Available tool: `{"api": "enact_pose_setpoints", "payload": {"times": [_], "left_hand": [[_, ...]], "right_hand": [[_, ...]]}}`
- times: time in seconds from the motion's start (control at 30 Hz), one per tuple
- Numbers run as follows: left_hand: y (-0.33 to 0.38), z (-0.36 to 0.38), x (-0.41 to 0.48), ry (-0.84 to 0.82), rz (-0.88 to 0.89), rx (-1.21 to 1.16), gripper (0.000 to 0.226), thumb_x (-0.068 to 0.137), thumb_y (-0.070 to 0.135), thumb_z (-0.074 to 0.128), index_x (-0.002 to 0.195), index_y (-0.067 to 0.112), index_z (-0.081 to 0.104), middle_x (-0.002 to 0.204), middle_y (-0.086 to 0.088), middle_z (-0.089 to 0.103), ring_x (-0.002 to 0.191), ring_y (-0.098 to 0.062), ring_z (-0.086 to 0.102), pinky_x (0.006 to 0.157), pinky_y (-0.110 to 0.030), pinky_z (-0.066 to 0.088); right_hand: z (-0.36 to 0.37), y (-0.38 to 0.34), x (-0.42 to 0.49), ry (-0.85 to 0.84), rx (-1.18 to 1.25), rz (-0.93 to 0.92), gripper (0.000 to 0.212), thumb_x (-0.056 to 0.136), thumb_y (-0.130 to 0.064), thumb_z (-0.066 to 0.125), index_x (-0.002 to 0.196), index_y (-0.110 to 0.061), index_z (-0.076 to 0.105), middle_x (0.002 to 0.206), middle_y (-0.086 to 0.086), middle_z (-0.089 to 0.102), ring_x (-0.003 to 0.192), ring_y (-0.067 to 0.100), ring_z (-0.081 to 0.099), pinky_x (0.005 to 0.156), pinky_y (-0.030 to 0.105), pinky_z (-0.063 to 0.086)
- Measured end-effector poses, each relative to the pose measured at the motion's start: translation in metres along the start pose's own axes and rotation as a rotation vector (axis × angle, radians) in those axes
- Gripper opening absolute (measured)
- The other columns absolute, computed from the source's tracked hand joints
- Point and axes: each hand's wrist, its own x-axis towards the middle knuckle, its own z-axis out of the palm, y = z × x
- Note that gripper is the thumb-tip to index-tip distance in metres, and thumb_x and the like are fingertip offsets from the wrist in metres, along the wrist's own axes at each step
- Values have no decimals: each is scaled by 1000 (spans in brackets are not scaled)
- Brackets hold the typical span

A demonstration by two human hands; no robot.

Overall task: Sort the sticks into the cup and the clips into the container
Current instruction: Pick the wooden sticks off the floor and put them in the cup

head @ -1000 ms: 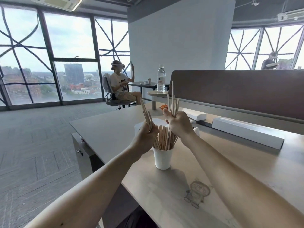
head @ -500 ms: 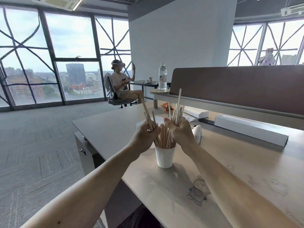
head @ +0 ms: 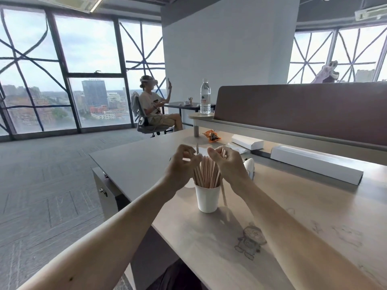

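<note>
A white paper cup [head: 207, 198] stands on the wooden table [head: 314, 206], packed with thin wooden sticks [head: 206, 171]. My left hand [head: 181, 166] hovers at the cup's upper left, fingers loosely pinched on one stick that pokes up past them. At the cup's upper right, my right hand [head: 229, 163] is curled around a few sticks; one runs down outside the cup's right wall. Between my hands shows a sliver of a white container [head: 202, 150], mostly hidden. No clips are visible.
An orange snack packet [head: 212, 136], two white boxes [head: 247, 142] [head: 314, 164] and a small white object [head: 249, 167] lie behind the cup. A brown divider panel [head: 303, 109] and a water bottle [head: 205, 99] stand at the back. The table's left edge is near. A person [head: 155, 105] sits far off.
Both hands have dropped lower onto the cup and loosened. The raised bundles of sticks have gone down into the cup.
</note>
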Motion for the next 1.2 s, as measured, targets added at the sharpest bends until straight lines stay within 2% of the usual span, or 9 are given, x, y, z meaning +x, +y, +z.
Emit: {"api": "enact_pose_setpoints", "payload": {"times": [0.13,0.23,0.43,0.6,0.7,0.77,0.87,0.97,1.2], "left_hand": [[5,-8,1,35,99,57,38,97,22,58,132,27,44,110,1,61,94,-15,65,72,-33,60],[2,-9,1,-7,146,117,32,97,18,58,128,26,55,111,-2,65,94,-18,67,74,-36,61],[-3,-10,-4,-24,164,156,24,97,21,59,121,21,64,105,1,67,91,-17,67,73,-33,59],[-10,-9,-6,-103,261,315,32,97,15,59,128,9,62,123,-2,63,105,-14,60,73,-3,44],[-11,-12,-8,-80,306,344,34,95,15,61,129,8,62,135,-4,56,113,-19,58,91,-17,46],[-10,-14,-8,-57,309,337,39,95,17,61,133,11,58,141,-3,51,113,-19,59,91,-27,46],[-5,-13,-7,-113,259,343,47,98,19,57,144,14,46,147,-4,47,121,-20,55,94,-28,41],[-2,-10,-7,-193,194,375,45,98,19,56,143,13,47,138,-10,55,125,-24,53,96,-25,40],[-4,-12,-12,-208,210,421,43,98,18,57,139,11,50,137,-5,54,118,-18,52,91,-23,38]], "right_hand": [[-3,-1,1,159,31,-74,14,96,-31,59,101,-19,63,93,-9,64,84,3,58,69,17,44],[-1,1,0,165,39,-127,18,100,-28,54,103,-15,67,85,-8,64,73,2,56,65,16,42],[-15,0,1,-14,-58,-69,40,96,-51,51,117,-19,62,111,-3,66,101,10,59,81,21,44],[-43,3,-5,-97,-82,-3,50,87,-69,50,114,-28,60,97,-12,62,90,10,57,89,36,48],[-66,1,-19,-82,-142,45,47,86,-65,51,104,-22,62,89,1,65,71,15,57,66,27,50],[-83,3,-29,-159,-402,7,34,90,-51,60,88,-18,66,91,5,69,72,16,61,58,19,46],[-90,6,-48,-464,-820,10,29,83,-52,71,75,-23,70,93,-6,67,80,11,61,64,25,45],[-77,12,-65,-609,-916,65,28,81,-50,74,84,-22,74,83,-9,71,77,9,65,70,27,53],[-52,24,-67,-579,-1012,91,21,81,-38,77,83,-18,75,87,1,74,80,18,67,69,29,52]]}}
